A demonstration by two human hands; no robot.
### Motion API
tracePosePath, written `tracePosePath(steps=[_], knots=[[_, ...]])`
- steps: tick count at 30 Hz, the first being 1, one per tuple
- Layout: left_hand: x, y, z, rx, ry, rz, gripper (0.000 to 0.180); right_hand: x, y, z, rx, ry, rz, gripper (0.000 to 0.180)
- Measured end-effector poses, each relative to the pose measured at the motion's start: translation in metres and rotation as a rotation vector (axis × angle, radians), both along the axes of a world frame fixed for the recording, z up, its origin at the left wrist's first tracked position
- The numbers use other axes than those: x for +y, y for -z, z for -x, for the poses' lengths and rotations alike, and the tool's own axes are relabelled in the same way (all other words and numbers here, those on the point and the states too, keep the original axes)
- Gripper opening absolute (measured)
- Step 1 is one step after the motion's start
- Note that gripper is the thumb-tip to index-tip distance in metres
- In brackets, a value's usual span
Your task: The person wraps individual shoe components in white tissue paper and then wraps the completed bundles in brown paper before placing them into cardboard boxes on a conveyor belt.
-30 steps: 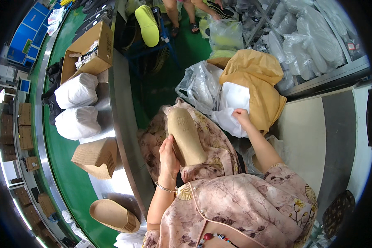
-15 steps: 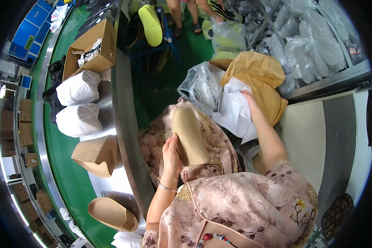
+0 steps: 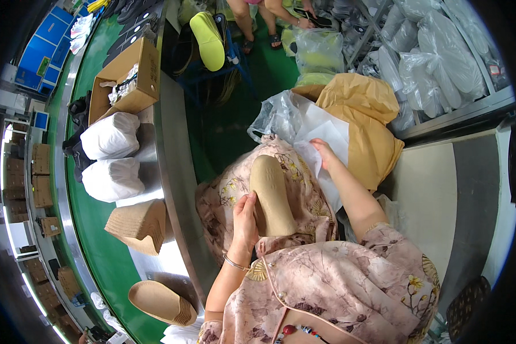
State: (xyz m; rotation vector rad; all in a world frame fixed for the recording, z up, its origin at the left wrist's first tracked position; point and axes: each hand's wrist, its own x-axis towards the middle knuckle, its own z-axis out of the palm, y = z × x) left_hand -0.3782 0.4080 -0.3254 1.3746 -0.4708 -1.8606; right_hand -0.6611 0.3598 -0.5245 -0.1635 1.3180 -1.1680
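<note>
My left hand [image 3: 246, 221] grips a tan insole [image 3: 272, 192] by its left edge, thumb on the upper face. The insole stands tilted above my lap, its wider end nearer me. Whether more insoles lie beneath it is hidden. To the right, my right hand [image 3: 325, 153] has its fingers closed on a thin white paper sheet [image 3: 309, 153], which hangs down beside my lap. More white paper [image 3: 333, 133] lies behind that hand, against a brown paper wrapping [image 3: 364, 117] and a clear plastic bag [image 3: 278, 116].
On the metal-edged bench at left stand a nested insole stack [image 3: 136, 226], another stack [image 3: 157, 301], two white-wrapped bundles [image 3: 113, 136] and an open carton [image 3: 146, 71]. A rack of plastic-bagged insoles [image 3: 441, 63] is at far right. Another person's hand [image 3: 305, 22] works beyond.
My right hand has moved left and slightly nearer, drawing a white sheet toward my lap. My left hand and the insole have shifted a little to the right.
</note>
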Motion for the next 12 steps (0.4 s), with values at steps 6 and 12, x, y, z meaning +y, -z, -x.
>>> tracePosePath(steps=[6,12], knots=[[-0.008,-0.006,0.002,-0.019,-0.033,-0.003,0.02,-0.036,-0.027,-0.005,0.424,-0.331,0.207,0.01],[-0.009,0.0,0.0,-0.006,-0.022,-0.032,0.02,-0.037,-0.049,0.02,0.58,-0.446,0.333,0.01]])
